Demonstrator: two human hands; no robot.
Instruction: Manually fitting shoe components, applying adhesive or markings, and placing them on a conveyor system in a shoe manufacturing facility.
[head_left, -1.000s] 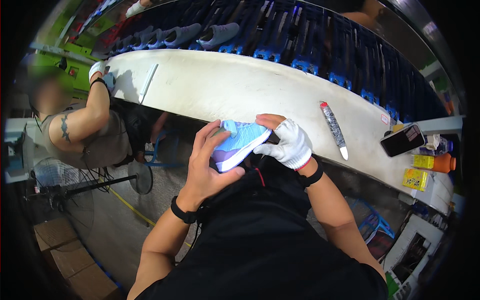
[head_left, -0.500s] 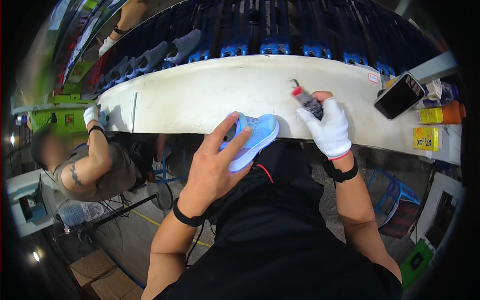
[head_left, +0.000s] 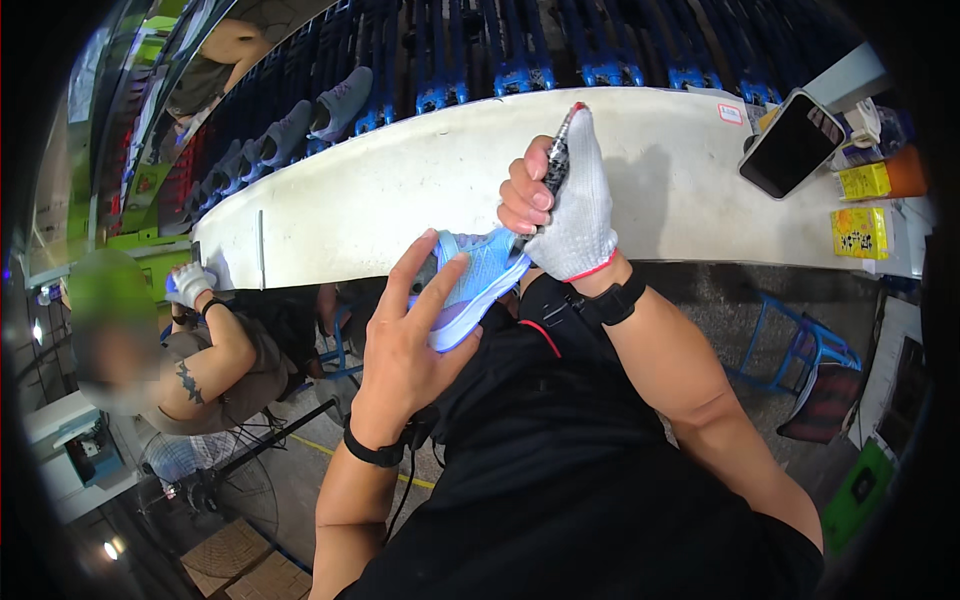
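A light blue sneaker (head_left: 472,272) with a pale lavender-white sole is tilted at the near edge of the white bench (head_left: 380,190). My bare left hand (head_left: 410,325) grips it, two fingers over the upper and the thumb under the sole. My right hand (head_left: 570,195), in a white knitted glove with bare fingertips, is closed round a slim hand tool (head_left: 557,165) with a speckled dark handle and a red end. The thumb lies along the handle toward the red end. The tool's lower end is at the sneaker's toe; whether it touches cannot be made out.
Grey sneakers (head_left: 340,105) stand in a row on the blue-and-black conveyor rack (head_left: 525,75) behind the bench. At the right lie a phone (head_left: 792,145) and yellow boxes (head_left: 860,232). A co-worker (head_left: 215,365) sits at the left. A blue-framed stool (head_left: 815,345) is at the lower right.
My right hand has moved left with the tool, from over the bench to the sneaker's toe, and the tool has turned. My left hand still holds the sneaker, now slightly further left in view.
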